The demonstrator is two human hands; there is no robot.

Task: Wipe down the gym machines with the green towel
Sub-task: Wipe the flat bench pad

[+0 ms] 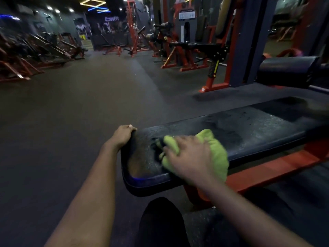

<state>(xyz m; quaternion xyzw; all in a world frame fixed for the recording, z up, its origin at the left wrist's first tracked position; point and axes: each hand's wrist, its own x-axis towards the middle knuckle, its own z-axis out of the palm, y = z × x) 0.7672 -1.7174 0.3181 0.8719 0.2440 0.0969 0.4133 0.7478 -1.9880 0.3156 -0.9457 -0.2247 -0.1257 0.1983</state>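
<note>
The green towel (pixel 214 148) lies bunched on the near end of the bench (pixel 222 126), pressed under the right hand (pixel 188 157), whose fingers curl into the cloth. The left hand (pixel 124 135) grips the pad's end corner, fingers wrapped over its edge. Droplets (pixel 265 120) glisten further along (likely not yet wiped), so firm, overlapping strokes that way would serve best.

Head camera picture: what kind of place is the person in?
A gym, almost certainly: a padded black bench on a red frame, rows of red weight machines across a dark floor, and a right hand pressing a green towel onto the bench.
</note>
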